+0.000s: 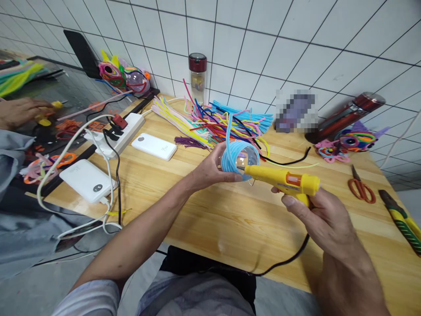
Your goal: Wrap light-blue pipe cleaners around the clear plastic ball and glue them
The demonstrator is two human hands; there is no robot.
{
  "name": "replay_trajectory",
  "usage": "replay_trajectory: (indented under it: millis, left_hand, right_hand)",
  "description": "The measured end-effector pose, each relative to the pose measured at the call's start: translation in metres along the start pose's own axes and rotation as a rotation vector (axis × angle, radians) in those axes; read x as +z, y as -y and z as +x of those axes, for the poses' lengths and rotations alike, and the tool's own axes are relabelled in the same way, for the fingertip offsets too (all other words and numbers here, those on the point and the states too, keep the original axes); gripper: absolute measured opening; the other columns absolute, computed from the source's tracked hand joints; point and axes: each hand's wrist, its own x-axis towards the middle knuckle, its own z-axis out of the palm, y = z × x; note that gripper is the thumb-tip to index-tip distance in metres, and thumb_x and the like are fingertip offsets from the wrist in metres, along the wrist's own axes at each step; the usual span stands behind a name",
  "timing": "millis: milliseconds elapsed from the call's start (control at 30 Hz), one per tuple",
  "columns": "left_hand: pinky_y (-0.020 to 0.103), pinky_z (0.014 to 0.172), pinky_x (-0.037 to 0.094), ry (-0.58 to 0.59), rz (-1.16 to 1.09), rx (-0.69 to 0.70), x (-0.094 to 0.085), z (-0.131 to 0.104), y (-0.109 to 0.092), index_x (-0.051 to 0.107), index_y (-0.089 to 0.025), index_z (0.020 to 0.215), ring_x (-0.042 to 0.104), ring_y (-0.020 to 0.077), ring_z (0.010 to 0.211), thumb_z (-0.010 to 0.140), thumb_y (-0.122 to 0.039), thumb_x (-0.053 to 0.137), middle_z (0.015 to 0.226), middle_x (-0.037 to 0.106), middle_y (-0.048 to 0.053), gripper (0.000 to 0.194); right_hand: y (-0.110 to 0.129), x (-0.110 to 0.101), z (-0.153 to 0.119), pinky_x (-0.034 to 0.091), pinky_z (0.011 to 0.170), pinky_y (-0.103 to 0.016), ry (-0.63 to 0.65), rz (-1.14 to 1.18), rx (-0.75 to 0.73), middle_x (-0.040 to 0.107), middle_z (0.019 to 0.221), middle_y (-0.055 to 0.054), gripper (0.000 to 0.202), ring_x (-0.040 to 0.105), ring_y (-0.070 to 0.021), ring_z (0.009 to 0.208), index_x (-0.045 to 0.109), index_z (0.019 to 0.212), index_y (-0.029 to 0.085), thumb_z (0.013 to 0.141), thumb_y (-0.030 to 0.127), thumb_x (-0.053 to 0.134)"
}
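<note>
My left hand [219,169] is closed around a clear plastic cylinder wrapped in light-blue pipe cleaner [230,154], held above the table. One loose end of the pipe cleaner sticks straight up from the coils. In my right hand [324,215] is a yellow hot glue gun [279,176], its nozzle pointing left at the open rim of the cylinder. Whether the tip touches the coils I cannot tell. A black cord hangs down from the glue gun's handle. Behind the cylinder lies a pile of coloured pipe cleaners [223,125].
At right lie orange-handled scissors [361,188] and pliers [399,219]. Finished pipe-cleaner crafts [357,139], a red thermos [348,115] and a glass bottle [198,79] stand by the wall. Power banks [154,146], cables and a power strip [120,134] sit left, beside a co-worker's hand [26,113].
</note>
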Motion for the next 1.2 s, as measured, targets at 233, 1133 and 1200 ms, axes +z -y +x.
replay_trajectory:
  millis: [233,1133,1200]
  left_hand:
    - [0.049,0.114,0.056,0.005,-0.006,0.009,-0.0015,0.0007,0.0021,0.056,-0.027,0.148,0.068,0.0350,0.135,0.061,-0.039,0.107,0.146,0.069,0.012,0.101]
    - [0.050,0.113,0.057,0.005,0.000,0.013,-0.0003,0.0012,0.0025,0.054,-0.026,0.146,0.066,0.0363,0.138,0.061,-0.038,0.107,0.149,0.067,0.014,0.101]
    - [0.050,0.113,0.057,0.000,0.001,0.010,-0.0003,0.0009,0.0023,0.054,-0.027,0.146,0.065,0.0366,0.139,0.061,-0.038,0.107,0.150,0.066,0.014,0.101]
  right_hand:
    - [0.0006,-0.0005,0.0017,0.057,0.065,-0.041,0.007,0.021,0.022,0.083,0.092,-0.004,0.027,0.076,-0.0280,0.081,0.079,0.106,0.030,0.105,0.054,0.067]
    - [-0.0020,-0.0004,-0.0004,0.059,0.071,-0.039,-0.002,0.084,0.039,0.085,0.099,-0.004,0.021,0.079,-0.0278,0.087,0.081,0.109,0.030,0.103,0.048,0.072]
    - [-0.0024,0.0001,-0.0006,0.060,0.072,-0.039,0.001,0.086,0.041,0.085,0.099,-0.003,0.020,0.079,-0.0278,0.088,0.081,0.109,0.030,0.103,0.047,0.072]
